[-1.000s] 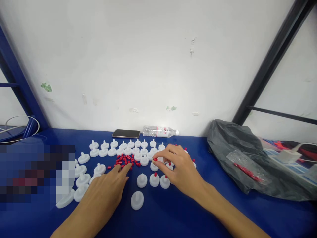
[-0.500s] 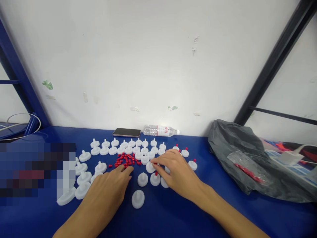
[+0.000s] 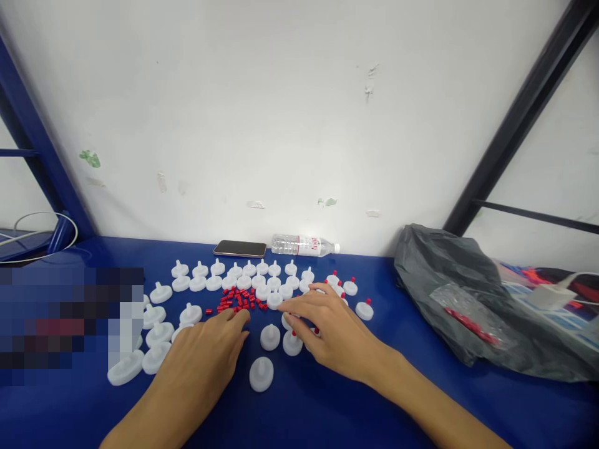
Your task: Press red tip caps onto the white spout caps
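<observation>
Small red caps (image 3: 238, 298) lie in a loose pile mid-table, ringed by white plastic discs with upright stems (image 3: 270, 337). At the near edge of the pile is my left hand (image 3: 213, 346), its fingers curled and pinched together; whatever they hold is hidden. My right hand (image 3: 334, 330) hovers over the discs on the right, thumb and index finger slightly apart at a partly covered white disc (image 3: 286, 322). No cap shows between those fingertips. Under the thumb stands a disc with a red cap on its stem (image 3: 292, 344). Several capped discs (image 3: 364, 310) stand farther right.
A phone (image 3: 240, 249) and a clear plastic bottle (image 3: 304, 246) lie along the wall. On the right, a dark grey plastic bag (image 3: 430, 293) carries a clear pouch of red pieces (image 3: 470, 324). A single uncapped disc (image 3: 261, 374) sits nearest me. The left side is blurred out.
My right thumb and index finger have shifted slightly left and parted; the red cap that showed between them is out of sight. My left hand has barely moved.
</observation>
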`<state>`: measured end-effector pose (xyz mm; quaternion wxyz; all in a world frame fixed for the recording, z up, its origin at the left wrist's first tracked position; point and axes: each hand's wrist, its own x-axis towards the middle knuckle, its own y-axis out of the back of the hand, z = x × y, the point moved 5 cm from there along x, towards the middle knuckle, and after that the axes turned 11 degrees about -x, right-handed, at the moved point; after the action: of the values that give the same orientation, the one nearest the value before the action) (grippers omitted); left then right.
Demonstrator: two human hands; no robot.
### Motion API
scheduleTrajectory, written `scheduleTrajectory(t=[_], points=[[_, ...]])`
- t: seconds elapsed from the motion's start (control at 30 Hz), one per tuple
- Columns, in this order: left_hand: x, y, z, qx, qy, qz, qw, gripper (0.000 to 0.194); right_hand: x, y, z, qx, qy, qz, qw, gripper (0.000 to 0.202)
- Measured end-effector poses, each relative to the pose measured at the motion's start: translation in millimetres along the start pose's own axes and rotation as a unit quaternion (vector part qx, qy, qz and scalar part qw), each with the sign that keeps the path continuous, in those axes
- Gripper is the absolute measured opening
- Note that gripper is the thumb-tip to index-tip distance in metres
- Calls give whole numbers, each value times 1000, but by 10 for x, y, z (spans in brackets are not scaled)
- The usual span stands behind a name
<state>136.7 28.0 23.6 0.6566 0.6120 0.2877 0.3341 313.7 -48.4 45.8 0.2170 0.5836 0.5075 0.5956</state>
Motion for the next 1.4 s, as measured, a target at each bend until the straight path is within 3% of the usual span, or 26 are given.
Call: scheduleTrajectory(t=[0.23, 0.4, 0.53, 0.7, 0.77, 0.87, 0.97, 1.07, 1.2, 1.4], points=[[8, 6, -18, 1, 31, 0, 1000, 31, 13, 14, -53, -19, 3, -40, 999, 22], [4, 26, -45, 21, 29, 34, 999, 32, 7, 16, -66, -6, 12, -56, 998, 24], [7, 11, -49, 23, 8, 22, 999, 39, 1, 81, -145, -4, 53, -38, 998, 24], [15, 8, -38, 11, 4, 27, 1000, 38, -27, 49, -234, -31, 89, -85, 992, 27], [19, 13, -30, 7, 3, 43, 999, 36, -39, 7, -244, -42, 97, -105, 989, 30], [0, 68, -19, -17, -7, 119, 993, 36, -41, -24, -243, -47, 107, -97, 988, 33], [-77, 192, 36, -111, -74, 232, 964, 33, -34, 2, -240, -51, 120, -42, 991, 32], [-182, 346, 107, -244, -164, 309, 905, 27, -37, 57, -242, -52, 129, 24, 990, 32], [-237, 461, 144, -375, -195, 309, 852, 19, -48, 120, -251, -62, 130, 63, 988, 25], [-264, 476, 116, -398, -175, 315, 844, 14, -61, 166, -296, -97, 171, 75, 978, 27]])
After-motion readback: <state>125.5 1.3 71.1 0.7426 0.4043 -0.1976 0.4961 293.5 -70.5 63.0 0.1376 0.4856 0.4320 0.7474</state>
